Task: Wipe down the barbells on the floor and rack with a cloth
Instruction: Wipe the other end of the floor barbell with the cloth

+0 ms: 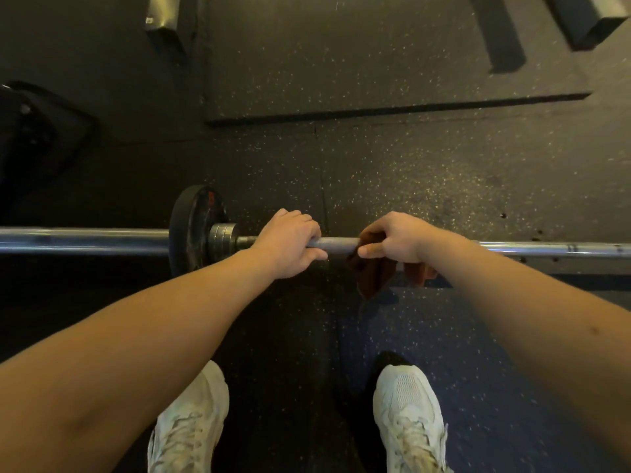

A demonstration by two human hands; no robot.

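Note:
A steel barbell [338,243] runs left to right across the dark rubber floor, with a black weight plate [194,227] and a metal collar on its left sleeve. My left hand [288,242] grips the bar just right of the collar. My right hand [396,238] grips a reddish-brown cloth [374,273] wrapped around the bar a short way to the right. The cloth's loose ends hang below the bar.
My two white sneakers [408,418] stand just behind the bar. A raised black mat edge [392,109] crosses the floor beyond it. Dark equipment [30,138] sits at the left, and metal rack feet [580,22] lie at the top corners.

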